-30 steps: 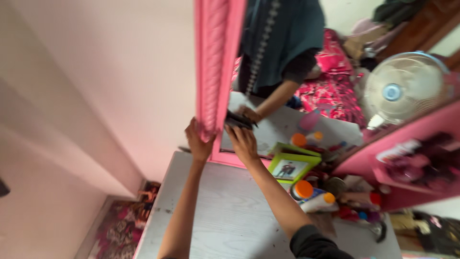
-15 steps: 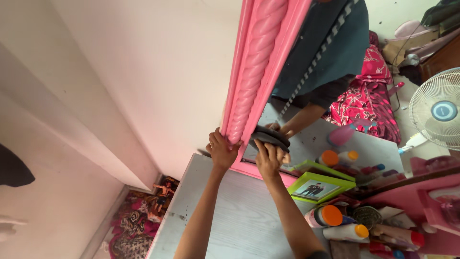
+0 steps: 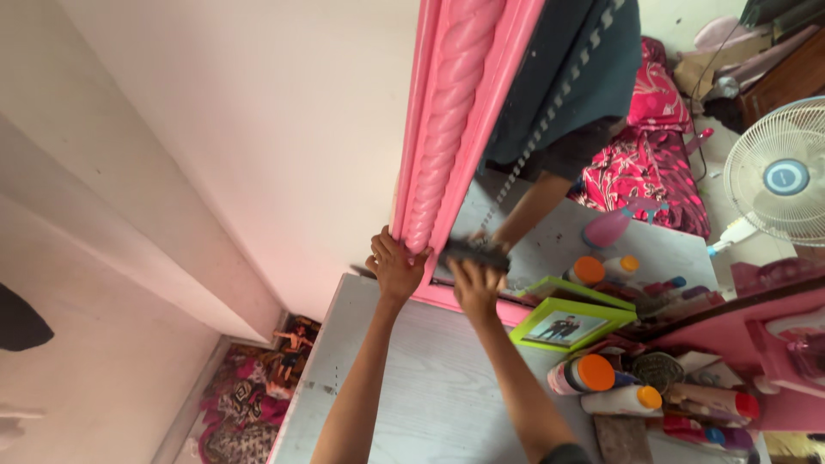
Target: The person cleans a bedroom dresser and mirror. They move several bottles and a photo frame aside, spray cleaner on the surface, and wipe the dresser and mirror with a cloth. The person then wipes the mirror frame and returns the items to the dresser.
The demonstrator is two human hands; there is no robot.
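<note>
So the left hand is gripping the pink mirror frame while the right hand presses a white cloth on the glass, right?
Not quite: the cloth is dark, not white. The head view shows the left hand gripping the pink mirror frame while the right hand presses it on the glass.

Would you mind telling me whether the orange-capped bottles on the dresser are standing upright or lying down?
Lying down. The two orange-capped bottles rest on their sides on the dresser top, caps pointing right, just below the green photo frame.
</note>
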